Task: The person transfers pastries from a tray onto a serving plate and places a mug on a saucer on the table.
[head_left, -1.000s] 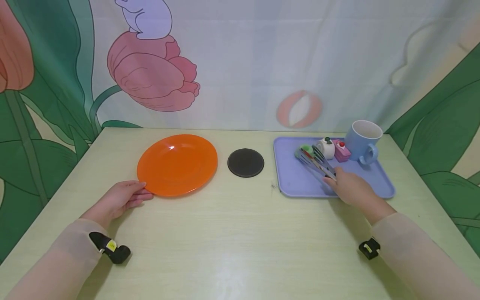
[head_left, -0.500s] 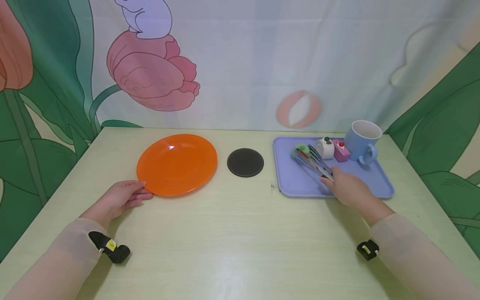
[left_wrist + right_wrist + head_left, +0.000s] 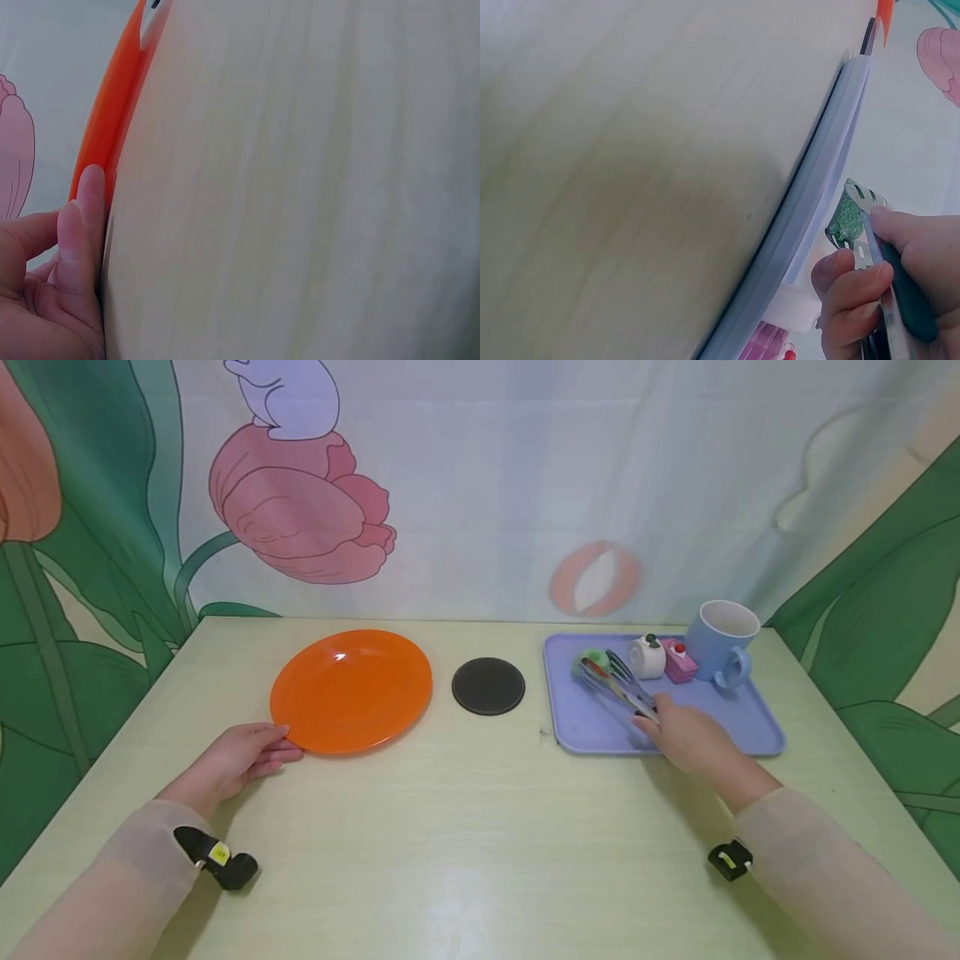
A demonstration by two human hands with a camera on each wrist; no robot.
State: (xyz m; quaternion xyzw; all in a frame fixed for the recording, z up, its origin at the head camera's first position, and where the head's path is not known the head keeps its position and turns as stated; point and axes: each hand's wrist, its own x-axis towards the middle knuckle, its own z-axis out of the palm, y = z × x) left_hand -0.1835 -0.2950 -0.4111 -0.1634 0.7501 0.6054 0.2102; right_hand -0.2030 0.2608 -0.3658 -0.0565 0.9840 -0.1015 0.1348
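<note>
Two hands (image 3: 234,760) (image 3: 692,737), left holding plate (image 3: 352,690), right tongs (image 3: 624,695)

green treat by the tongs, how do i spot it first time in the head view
Find the lavender tray on the right of the table. Near its far left corner are the tips of metal tongs, with the green treat at them. It alone is green; the neighbouring treats are a white roll and pink cake.
</note>
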